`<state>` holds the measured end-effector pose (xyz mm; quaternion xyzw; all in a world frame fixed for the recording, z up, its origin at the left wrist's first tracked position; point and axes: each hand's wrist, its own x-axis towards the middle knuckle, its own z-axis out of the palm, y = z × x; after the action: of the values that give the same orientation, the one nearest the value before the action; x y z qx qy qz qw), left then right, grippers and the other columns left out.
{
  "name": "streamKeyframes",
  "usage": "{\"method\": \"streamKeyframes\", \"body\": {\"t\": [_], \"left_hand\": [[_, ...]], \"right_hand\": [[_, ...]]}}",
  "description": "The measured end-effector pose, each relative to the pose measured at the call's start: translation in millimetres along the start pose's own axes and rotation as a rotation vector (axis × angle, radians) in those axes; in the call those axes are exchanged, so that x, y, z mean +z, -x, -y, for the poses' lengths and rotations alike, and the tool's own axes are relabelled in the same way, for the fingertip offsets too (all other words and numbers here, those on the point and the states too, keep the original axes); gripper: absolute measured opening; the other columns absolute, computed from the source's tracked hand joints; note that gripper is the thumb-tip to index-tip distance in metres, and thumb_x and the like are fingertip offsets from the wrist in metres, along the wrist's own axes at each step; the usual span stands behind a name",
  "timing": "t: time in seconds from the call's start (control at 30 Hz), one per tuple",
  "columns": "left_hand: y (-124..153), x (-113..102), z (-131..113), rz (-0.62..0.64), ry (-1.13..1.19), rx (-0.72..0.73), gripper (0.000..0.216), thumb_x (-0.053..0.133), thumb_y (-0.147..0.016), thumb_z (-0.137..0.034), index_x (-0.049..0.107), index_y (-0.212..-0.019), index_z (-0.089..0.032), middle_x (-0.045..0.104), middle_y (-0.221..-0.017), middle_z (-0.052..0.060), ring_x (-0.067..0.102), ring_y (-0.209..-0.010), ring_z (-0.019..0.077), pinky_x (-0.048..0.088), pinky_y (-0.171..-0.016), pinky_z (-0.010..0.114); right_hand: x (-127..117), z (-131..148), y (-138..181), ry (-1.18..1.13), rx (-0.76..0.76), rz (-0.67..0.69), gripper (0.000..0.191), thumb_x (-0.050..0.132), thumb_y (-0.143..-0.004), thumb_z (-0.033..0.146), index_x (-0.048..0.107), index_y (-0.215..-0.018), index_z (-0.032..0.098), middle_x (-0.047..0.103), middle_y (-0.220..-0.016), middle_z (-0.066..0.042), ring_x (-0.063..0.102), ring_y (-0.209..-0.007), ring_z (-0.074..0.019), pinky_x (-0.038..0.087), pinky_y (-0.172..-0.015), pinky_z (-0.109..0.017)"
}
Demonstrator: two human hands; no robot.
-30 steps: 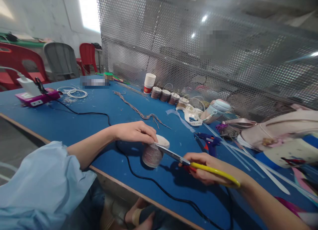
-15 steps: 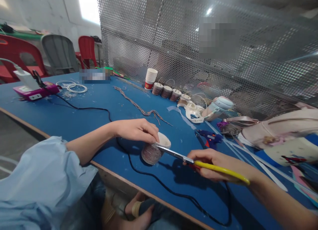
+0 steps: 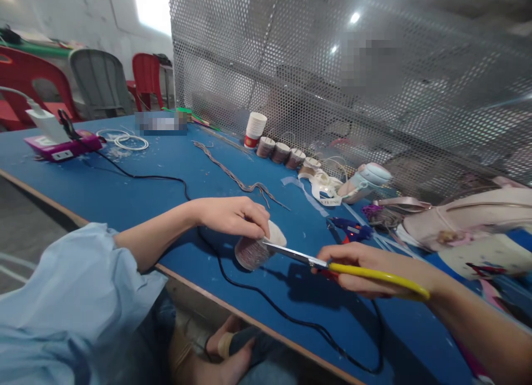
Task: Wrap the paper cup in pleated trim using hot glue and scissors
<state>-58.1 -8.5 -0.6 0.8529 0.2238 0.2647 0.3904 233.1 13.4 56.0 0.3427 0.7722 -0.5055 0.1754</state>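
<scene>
My left hand [image 3: 231, 216] is closed on a small paper cup [image 3: 256, 247] wrapped in greyish-pink cord, tilted over the blue table [image 3: 137, 194]. My right hand [image 3: 366, 268] grips scissors [image 3: 332, 263] with yellow and red handles. Their steel blades point left and their tips touch the cup's wrapped side just below its rim.
A black cable [image 3: 266, 304] snakes under the cup toward the table's near edge. A blue glue gun [image 3: 349, 229] lies just behind my right hand. Wrapped cups [image 3: 281, 152], stacked paper cups [image 3: 254, 129], a braided cord [image 3: 233, 177] and a pink bag [image 3: 465, 219] sit further back before a perforated metal screen [image 3: 332, 86].
The cup has tipped a little further onto its side in my left hand. The scissors stay at its side; my right hand has shifted slightly right.
</scene>
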Motion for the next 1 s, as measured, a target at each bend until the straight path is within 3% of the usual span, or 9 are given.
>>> {"method": "streamKeyframes", "body": {"t": [0.33,0.77,1.0], "left_hand": [[0.1,1.2,1.2,0.022,-0.035,0.033,0.022,0.053,-0.085,-0.019,0.074,-0.083,-0.016,0.067,-0.076,0.007,0.058,-0.078,0.0167,0.044,-0.078,0.026],[-0.7,2.2,-0.3,0.014,-0.025,0.061,0.020,0.054,-0.085,-0.018,0.074,-0.083,-0.015,0.069,-0.077,0.008,0.059,-0.078,0.0168,0.044,-0.077,0.025],[0.2,1.7,0.1,0.038,-0.096,0.078,0.022,0.051,-0.087,-0.016,0.073,-0.085,-0.014,0.068,-0.080,0.008,0.059,-0.081,0.0157,0.045,-0.080,0.025]], "right_hand": [[-6.2,9.1,2.1,0.260,-0.064,-0.025,0.048,0.050,-0.084,0.062,0.059,-0.104,0.019,0.043,-0.065,0.003,0.032,-0.054,-0.0101,0.026,-0.047,-0.023],[-12.7,18.0,5.8,0.372,-0.053,0.000,0.040,0.049,-0.087,0.057,0.057,-0.091,0.018,0.043,-0.069,0.002,0.034,-0.057,-0.0105,0.029,-0.050,-0.022],[-10.8,30.0,5.4,0.379,-0.030,0.022,0.041,0.050,-0.087,0.056,0.055,-0.101,0.017,0.042,-0.070,0.003,0.033,-0.058,-0.0099,0.028,-0.050,-0.021]]}}
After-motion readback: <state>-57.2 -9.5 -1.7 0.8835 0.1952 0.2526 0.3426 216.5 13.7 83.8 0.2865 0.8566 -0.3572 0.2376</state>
